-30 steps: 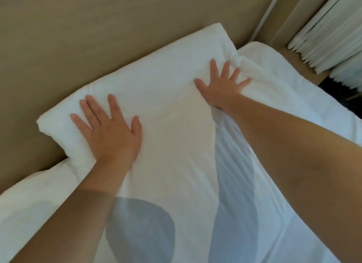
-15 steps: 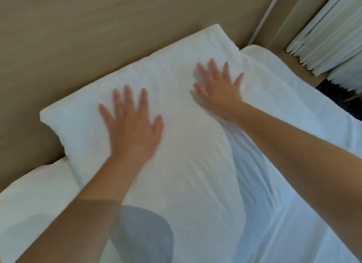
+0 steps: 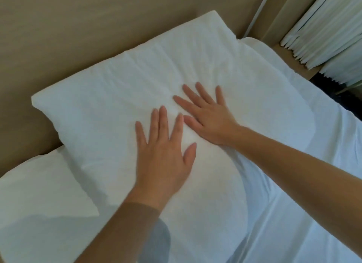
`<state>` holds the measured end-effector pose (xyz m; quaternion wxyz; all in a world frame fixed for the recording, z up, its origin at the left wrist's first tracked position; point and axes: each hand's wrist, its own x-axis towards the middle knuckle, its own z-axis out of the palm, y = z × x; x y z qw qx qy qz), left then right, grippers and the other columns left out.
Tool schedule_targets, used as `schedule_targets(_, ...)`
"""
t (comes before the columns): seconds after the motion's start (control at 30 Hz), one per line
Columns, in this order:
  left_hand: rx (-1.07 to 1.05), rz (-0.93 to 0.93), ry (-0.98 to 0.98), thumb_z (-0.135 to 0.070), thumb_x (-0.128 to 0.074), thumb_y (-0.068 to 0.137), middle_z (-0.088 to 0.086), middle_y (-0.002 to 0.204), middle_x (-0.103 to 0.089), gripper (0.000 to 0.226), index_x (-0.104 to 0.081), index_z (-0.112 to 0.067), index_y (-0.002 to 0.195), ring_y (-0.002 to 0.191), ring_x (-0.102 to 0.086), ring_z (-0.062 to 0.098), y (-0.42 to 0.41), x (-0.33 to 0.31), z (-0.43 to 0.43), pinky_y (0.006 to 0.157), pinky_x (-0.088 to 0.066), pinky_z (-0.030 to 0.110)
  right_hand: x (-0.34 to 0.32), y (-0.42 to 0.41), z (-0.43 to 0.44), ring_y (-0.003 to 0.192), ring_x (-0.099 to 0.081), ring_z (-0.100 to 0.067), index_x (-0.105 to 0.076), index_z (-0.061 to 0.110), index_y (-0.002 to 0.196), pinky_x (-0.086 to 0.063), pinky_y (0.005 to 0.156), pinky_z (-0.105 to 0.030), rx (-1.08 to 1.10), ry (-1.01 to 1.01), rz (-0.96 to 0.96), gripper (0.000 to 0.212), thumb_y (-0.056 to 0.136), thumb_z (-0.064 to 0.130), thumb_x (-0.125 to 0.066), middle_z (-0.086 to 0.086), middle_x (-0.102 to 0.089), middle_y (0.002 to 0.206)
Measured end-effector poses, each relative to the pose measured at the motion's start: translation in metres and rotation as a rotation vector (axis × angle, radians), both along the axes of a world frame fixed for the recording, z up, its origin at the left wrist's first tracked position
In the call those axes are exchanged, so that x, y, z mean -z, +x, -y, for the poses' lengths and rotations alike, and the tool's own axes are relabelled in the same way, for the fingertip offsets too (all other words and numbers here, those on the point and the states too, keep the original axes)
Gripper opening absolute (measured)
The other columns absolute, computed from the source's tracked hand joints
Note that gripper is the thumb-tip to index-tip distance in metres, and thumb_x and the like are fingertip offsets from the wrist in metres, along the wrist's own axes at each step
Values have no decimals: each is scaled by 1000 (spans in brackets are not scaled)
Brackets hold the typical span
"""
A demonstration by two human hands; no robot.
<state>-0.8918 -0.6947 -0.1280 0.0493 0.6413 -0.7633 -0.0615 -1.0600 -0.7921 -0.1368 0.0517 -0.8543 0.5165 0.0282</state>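
Observation:
A white pillow lies on the bed against a beige headboard. My left hand lies flat on the pillow's middle, fingers spread and straight. My right hand presses flat on the pillow just to the right of it, fingers spread, its thumb close to my left index finger. Neither hand grips the cloth.
The beige headboard wall runs along the pillow's far side. A second white pillow lies at the lower left. The white bed sheet spreads to the right. White pleated curtains hang at the top right, beyond the bed's edge.
Both hands have slid from the pillow's outer ends to its middle, staying flat, and now lie side by side. The pillow's surface looks smoother.

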Motion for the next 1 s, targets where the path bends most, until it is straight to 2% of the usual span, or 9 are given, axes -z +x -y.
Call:
schedule_targets(0.1, -16, 55, 69, -56, -16, 93, 23, 158, -15, 73, -26, -15, 153, 149, -9, 35, 13, 20, -13, 118, -8, 58, 13, -38, 8, 151, 4, -20, -3, 40, 154, 3, 118, -56, 64, -30, -94, 62, 95, 58, -7, 10, 2, 164)
schedule_targets(0.2, -157, 144, 107, -58, -4, 92, 22, 160, -2, 77, -10, -15, 155, 149, 3, 33, 32, 20, -16, 119, -2, 55, 15, -90, 24, 151, 9, -23, 4, 39, 154, 6, 118, -58, 325, -51, -142, 60, 98, 59, -5, 7, 9, 164)
schedule_targets(0.3, -216, 61, 116, -52, -9, 94, 21, 160, 9, 73, 2, -13, 156, 148, 13, 34, 23, 0, -16, 119, 2, 53, 0, -98, 14, 150, 11, -28, 3, 37, 155, 9, 116, -61, 540, -57, -53, 62, 98, 61, -5, 2, 7, 164)
schedule_targets(0.4, 131, -44, 58, -52, -11, 97, 9, 161, 18, 70, 10, -18, 154, 147, 19, 25, 0, -17, -23, 120, 4, 49, -10, -66, -37, 149, 14, -26, 0, 40, 154, 14, 115, -59, 401, -109, 97, 59, 99, 59, -9, 5, 7, 164)
schedule_targets(0.5, 480, 44, 19, -59, -1, 91, 1, 161, 19, 73, 9, -23, 154, 147, 21, 17, -5, -6, -37, 120, 5, 49, 9, -54, -100, 150, 9, -17, -6, 44, 153, 12, 116, -57, 247, -118, 112, 57, 98, 58, -7, 12, 1, 164)
schedule_targets(0.63, 628, 201, 22, -65, 7, 83, -2, 161, 17, 83, 6, -24, 155, 147, 19, 14, 19, 4, -56, 120, 6, 45, 31, -101, -141, 150, 10, -19, -6, 43, 154, 8, 117, -58, 634, -126, 99, 55, 101, 55, -12, 11, 5, 164)
schedule_targets(0.7, 637, 215, 54, -67, 9, 77, -4, 161, 20, 87, 9, -25, 154, 147, 20, 12, 27, -1, -68, 120, 7, 43, 37, -99, -169, 150, 10, -21, -7, 41, 154, 6, 117, -56, 868, -87, 307, 55, 102, 53, -17, 9, 6, 164)
schedule_targets(0.9, 594, 53, 90, -71, -2, 80, -8, 162, 10, 87, -1, -27, 155, 148, 12, 7, 43, -17, -97, 119, 7, 40, 77, -15, -288, 150, -5, -12, -5, 19, 157, -3, 120, -29, 1316, -248, 1491, 57, 107, 36, -26, 2, -3, 164)
schedule_targets(1.0, 529, 32, 81, -59, -17, 97, -5, 163, 7, 69, -5, -24, 156, 149, 9, 10, 42, -16, -107, 119, 7, 45, 82, 48, -312, 150, -4, -10, -3, 18, 156, -2, 121, -27, 1377, -184, 1693, 56, 107, 33, -25, 2, -3, 164)
